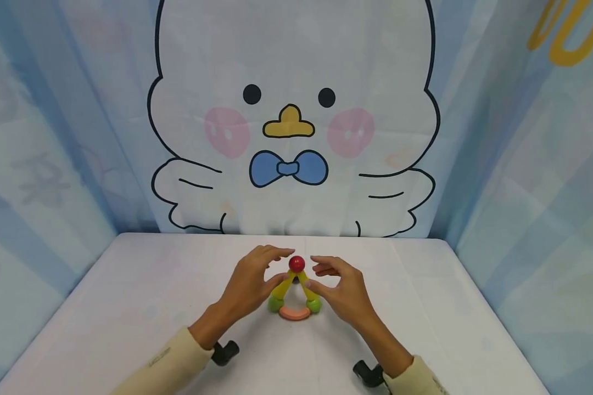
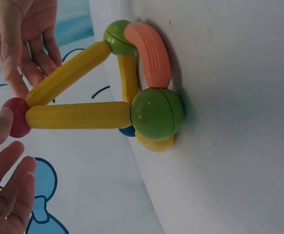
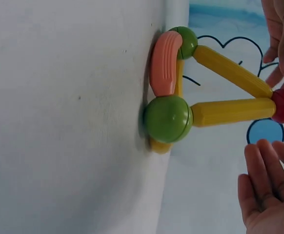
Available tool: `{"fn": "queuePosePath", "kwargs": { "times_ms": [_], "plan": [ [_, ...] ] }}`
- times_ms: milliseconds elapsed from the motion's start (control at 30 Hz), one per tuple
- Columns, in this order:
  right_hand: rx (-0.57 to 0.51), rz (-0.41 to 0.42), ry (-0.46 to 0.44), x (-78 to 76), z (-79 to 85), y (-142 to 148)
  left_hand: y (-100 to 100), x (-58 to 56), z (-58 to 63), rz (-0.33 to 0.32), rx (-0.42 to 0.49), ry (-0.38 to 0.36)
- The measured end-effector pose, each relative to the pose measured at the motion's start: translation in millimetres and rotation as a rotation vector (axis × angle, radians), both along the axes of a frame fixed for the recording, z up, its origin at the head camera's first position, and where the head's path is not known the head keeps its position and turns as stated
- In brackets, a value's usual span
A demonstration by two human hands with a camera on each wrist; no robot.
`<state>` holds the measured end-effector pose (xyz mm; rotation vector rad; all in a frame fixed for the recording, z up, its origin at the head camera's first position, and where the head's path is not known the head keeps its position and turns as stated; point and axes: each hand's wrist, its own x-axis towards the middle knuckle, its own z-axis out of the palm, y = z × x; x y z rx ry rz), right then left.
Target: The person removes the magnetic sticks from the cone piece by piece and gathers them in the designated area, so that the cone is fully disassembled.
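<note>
A small frame of magnetic balls and sticks stands on the white table, tapering up to a red ball. Two yellow sticks slope down from that ball to green balls, which a curved salmon stick joins along the table. Behind, partly hidden, sit a dark blue ball and more yellow pieces. My left hand is beside the red ball on the left, fingers extended and thumb tip overlapping it in the left wrist view. On the other side, my right hand has its fingers loosely bent, thumb near a yellow stick.
The white table reaches back to a curtain printed with a cartoon bird in a blue bow tie. Light blue curtains hang along both sides. A black wrist device sits by the left sleeve, another by the right.
</note>
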<state>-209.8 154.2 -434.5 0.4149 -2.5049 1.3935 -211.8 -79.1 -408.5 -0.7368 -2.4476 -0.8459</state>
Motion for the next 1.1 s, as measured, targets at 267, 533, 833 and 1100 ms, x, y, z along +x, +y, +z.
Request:
{"fn": "queuePosePath", "kwargs": {
  "times_ms": [267, 533, 833, 1100],
  "plan": [
    [-0.097, 0.038, -0.035, -12.0, -4.0, -19, 10, -10.3, 1.3, -0.038, -0.016, -0.005],
    [-0.114, 0.027, -0.068, -16.3, -4.7, -26, 12, -16.8, 10.0, -0.072, -0.164, 0.008],
    [-0.116, 0.009, -0.076, -16.3, -5.6, -27, 14, -21.8, 10.1, -0.076, -0.299, 0.072],
    [-0.125, 0.012, -0.074, -18.6, -4.0, -26, 11, -23.0, -0.9, -0.046, -0.192, 0.035]
  ]
}}
